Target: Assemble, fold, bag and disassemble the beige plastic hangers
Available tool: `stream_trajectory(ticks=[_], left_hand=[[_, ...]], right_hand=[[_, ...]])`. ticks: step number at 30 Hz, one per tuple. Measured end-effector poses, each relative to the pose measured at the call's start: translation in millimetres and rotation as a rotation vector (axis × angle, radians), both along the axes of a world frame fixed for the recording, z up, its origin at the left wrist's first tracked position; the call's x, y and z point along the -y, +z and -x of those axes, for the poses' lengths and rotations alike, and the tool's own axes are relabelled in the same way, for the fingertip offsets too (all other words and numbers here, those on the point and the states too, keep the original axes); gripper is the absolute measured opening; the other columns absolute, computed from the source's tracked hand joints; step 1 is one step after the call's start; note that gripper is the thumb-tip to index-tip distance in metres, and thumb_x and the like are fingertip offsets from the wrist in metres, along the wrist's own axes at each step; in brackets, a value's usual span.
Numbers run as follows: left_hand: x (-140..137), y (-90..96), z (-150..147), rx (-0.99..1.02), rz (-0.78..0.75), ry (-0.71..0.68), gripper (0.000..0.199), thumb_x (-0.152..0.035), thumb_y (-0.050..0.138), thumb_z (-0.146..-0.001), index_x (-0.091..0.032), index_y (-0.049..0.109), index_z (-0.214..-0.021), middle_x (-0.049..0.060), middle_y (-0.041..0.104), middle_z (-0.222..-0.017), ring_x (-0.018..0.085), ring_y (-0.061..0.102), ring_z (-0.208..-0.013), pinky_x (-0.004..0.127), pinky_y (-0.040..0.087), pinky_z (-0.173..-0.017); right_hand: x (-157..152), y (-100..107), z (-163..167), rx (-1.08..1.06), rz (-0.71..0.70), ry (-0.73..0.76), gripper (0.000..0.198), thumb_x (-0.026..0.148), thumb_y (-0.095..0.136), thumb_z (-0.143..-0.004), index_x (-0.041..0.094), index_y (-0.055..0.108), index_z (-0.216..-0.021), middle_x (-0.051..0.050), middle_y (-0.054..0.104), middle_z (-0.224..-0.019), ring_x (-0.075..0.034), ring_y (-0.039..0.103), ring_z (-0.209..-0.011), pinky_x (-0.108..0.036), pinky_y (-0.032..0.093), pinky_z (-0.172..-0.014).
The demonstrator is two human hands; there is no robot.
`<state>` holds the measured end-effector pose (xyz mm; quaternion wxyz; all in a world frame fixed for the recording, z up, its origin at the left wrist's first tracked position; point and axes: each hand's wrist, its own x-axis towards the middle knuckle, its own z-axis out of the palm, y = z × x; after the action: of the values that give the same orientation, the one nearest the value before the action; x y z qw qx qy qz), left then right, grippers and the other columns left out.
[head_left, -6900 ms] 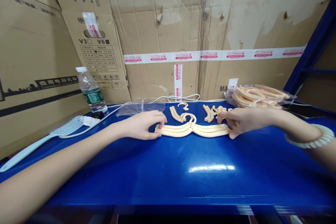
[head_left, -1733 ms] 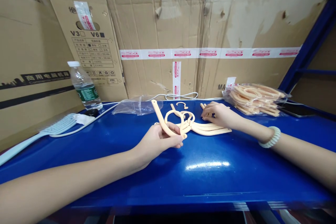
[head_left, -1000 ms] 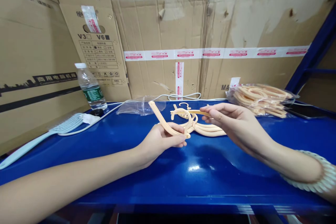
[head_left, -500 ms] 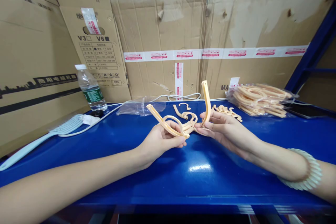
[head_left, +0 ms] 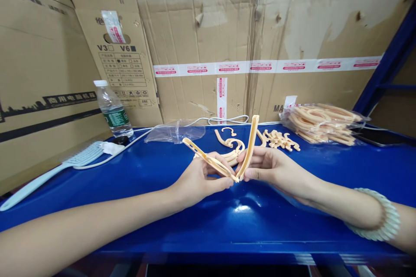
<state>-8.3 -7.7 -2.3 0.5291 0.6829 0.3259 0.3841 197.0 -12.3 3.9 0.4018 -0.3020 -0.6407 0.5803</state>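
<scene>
My left hand (head_left: 203, 176) is closed around a beige plastic hanger arm (head_left: 208, 159), which has slots near its raised end and a curved inner strip. In my right hand (head_left: 271, 166), pinched between thumb and fingers, a second hanger arm (head_left: 249, 147) stands nearly upright, its grooved side showing. The lower ends of the two arms meet in a V above the blue table (head_left: 195, 229); whether they are joined I cannot tell. Just behind my hands lie curved beige hanger pieces (head_left: 238, 145) and a small hanger hook (head_left: 229, 130).
Small beige parts (head_left: 282, 140) lie in a heap beyond my right hand. A plastic bag of hanger arms (head_left: 325, 123) and a phone (head_left: 377, 137) are at the right. To the left are a water bottle (head_left: 114, 110), a hairbrush (head_left: 74, 156) and a clear bag (head_left: 175, 132). Cardboard (head_left: 201, 30) stands behind.
My right hand has moved left and down, bringing its hanger arm against the end of the left one. The left piece has turned and dropped slightly.
</scene>
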Motion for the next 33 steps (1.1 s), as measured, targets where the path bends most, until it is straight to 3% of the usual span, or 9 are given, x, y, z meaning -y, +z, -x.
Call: stream_trajectory(ticks=[5, 13, 23, 27, 33], left_hand=[[0, -0.4, -1, -0.016, -0.033, 0.018, 0.019, -0.014, 0.076, -0.068, -0.017, 0.061, -0.079, 0.003, 0.073, -0.085, 0.019, 0.07, -0.084, 0.033, 0.054, -0.082], [1, -1.7, 1, -0.071, -0.004, 0.058, 0.018, -0.017, 0.078, -0.065, -0.015, 0.064, -0.076, 0.006, 0.074, -0.085, 0.023, 0.07, -0.084, 0.035, 0.054, -0.08], [1, -0.5, -2, -0.01, 0.022, 0.041, 0.019, -0.016, 0.078, -0.063, -0.016, 0.06, -0.068, 0.0, 0.069, -0.072, 0.015, 0.065, -0.066, 0.027, 0.051, -0.065], [0, 3.6, -1, -0.015, 0.059, 0.088, 0.023, -0.019, 0.08, -0.061, -0.015, 0.058, -0.068, 0.0, 0.065, -0.065, 0.014, 0.062, -0.062, 0.025, 0.049, -0.062], [-8, 17.8, 9, 0.127, 0.126, 0.161, 0.025, -0.02, 0.081, -0.065, -0.014, 0.059, -0.074, -0.001, 0.064, -0.063, 0.011, 0.062, -0.062, 0.021, 0.049, -0.063]], right_hand=[[0, 0, -2, 0.027, -0.056, -0.002, 0.027, 0.032, 0.082, -0.071, 0.017, 0.067, -0.089, -0.003, 0.073, -0.085, -0.016, 0.068, -0.075, -0.03, 0.055, -0.077], [3, -1, 1, 0.062, -0.101, -0.01, 0.027, 0.033, 0.083, -0.069, 0.018, 0.068, -0.086, -0.004, 0.073, -0.085, -0.02, 0.07, -0.08, -0.034, 0.056, -0.081], [5, -7, 4, 0.113, -0.145, -0.118, 0.027, 0.035, 0.083, -0.067, 0.018, 0.068, -0.081, -0.003, 0.072, -0.078, -0.019, 0.068, -0.07, -0.032, 0.056, -0.069], [0, 3, -2, 0.118, -0.23, -0.112, 0.024, 0.035, 0.081, -0.068, 0.019, 0.066, -0.078, -0.002, 0.07, -0.078, -0.019, 0.067, -0.075, -0.031, 0.056, -0.073], [-25, 34, -45, 0.29, -0.371, -0.137, 0.024, 0.036, 0.083, -0.067, 0.019, 0.07, -0.078, -0.002, 0.068, -0.071, -0.017, 0.064, -0.062, -0.028, 0.053, -0.058]])
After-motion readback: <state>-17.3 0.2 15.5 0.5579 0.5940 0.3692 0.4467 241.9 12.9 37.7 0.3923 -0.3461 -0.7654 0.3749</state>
